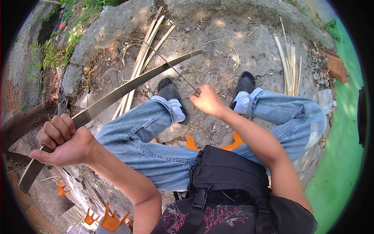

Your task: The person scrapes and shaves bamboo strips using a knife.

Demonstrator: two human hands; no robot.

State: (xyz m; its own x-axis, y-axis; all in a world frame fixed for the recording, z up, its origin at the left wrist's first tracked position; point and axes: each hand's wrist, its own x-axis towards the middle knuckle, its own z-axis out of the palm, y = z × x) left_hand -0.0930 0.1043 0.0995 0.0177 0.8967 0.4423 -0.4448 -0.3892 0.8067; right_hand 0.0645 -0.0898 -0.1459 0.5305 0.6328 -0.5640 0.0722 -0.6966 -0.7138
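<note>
My left hand (64, 140), at the left, is closed around a long, flat, slightly curved bamboo strip (124, 87). Its lower end sticks out below my fist, and its far end reaches up to the upper middle. Between my shoes, my right hand (206, 99) is closed on one end of a thin dark rod-like piece (175, 70). This piece slants up and left, passing the strip; whether the two touch I cannot tell. Its exact kind is unclear, as my fingers hide the gripped end.
Pale split strips (142, 64) lie beyond my left leg, and another bundle (288, 68) lies beyond my right. Thin curled shavings litter the ground. An orange plastic seat (233, 142) shows under me. A brown brick-like block (335, 66) sits beside the green surface (331, 179) at right.
</note>
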